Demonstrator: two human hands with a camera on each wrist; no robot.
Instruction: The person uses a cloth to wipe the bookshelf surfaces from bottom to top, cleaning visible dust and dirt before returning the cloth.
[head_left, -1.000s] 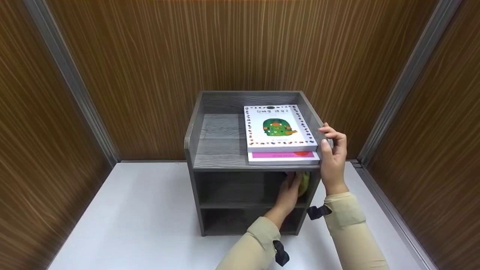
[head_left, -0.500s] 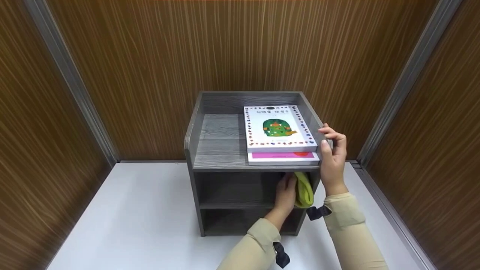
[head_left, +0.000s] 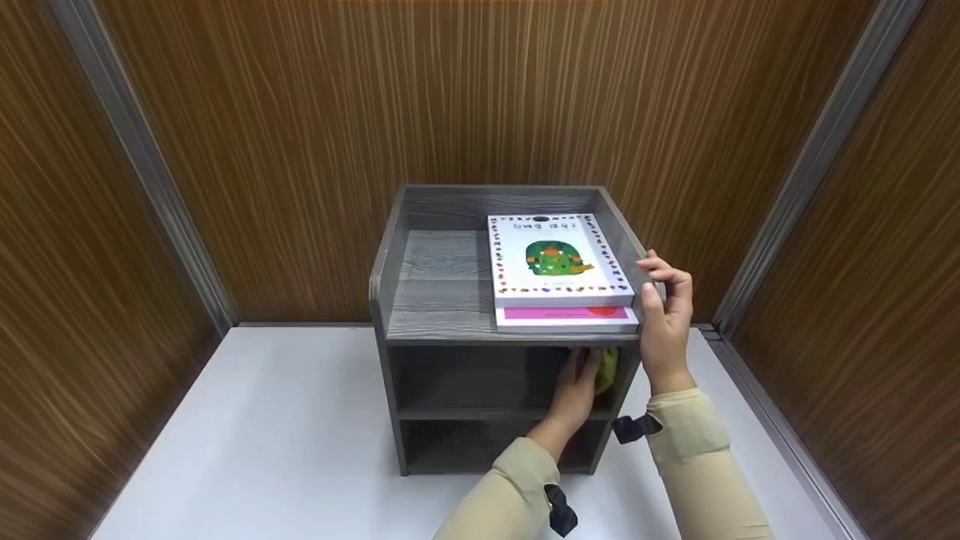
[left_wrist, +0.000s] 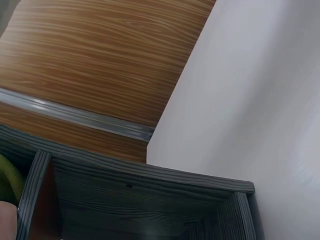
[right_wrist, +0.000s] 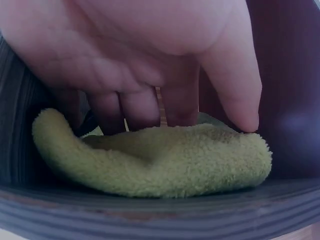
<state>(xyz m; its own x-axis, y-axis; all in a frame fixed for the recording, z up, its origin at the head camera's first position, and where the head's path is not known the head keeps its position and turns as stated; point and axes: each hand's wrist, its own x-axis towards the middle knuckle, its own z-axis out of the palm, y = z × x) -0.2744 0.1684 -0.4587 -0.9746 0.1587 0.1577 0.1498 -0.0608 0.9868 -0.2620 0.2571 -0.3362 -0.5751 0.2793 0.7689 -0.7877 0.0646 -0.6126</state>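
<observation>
A grey wood-grain shelf unit stands on the white table. Inside its upper compartment my left hand holds a folded yellow-green fuzzy cloth against the right inner wall. Close up, the right wrist view has fingers and thumb at the top of the cloth, whose underside lies along the panel. Only a bit of cloth enters the left wrist view, at its left edge. My right hand grips the front of the unit's right side panel, fingertips over its top edge, thumb on the near side.
Two books lie on the unit's top: a white one with a green picture, over one with a pink band. Wood-patterned walls enclose the table behind and at both sides.
Half a second ago my left hand brought the cloth out to the compartment's front edge; now both are deeper inside again, much as a second ago. My right hand stays on the side panel.
</observation>
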